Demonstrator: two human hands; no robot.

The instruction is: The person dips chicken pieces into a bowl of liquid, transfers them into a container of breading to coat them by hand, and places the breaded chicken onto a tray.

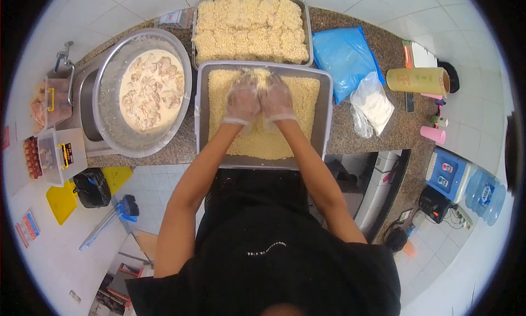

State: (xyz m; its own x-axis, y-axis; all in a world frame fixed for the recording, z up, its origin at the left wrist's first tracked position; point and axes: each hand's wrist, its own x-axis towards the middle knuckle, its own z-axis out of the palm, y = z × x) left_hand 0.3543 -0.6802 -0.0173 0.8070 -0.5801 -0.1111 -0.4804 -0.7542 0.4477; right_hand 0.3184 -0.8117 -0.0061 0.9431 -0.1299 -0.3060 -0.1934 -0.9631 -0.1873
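Head view: the left hand [243, 101] and right hand [277, 100], both gloved in clear plastic, sit side by side at the pale crumbs [300, 110], toward the far side of the grey tray [328, 113]. Grip obscured; whether either pinches anything cannot be told. A basin [104, 116] stands left.

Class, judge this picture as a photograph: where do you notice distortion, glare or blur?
Head view: wide-angle distortion curves the granite counter inside a dark rounded border; head view: pale highlights on the glossy blue bag; head view: left hand and right hand look slightly soft, whether from motion or clear gloves I cannot tell.
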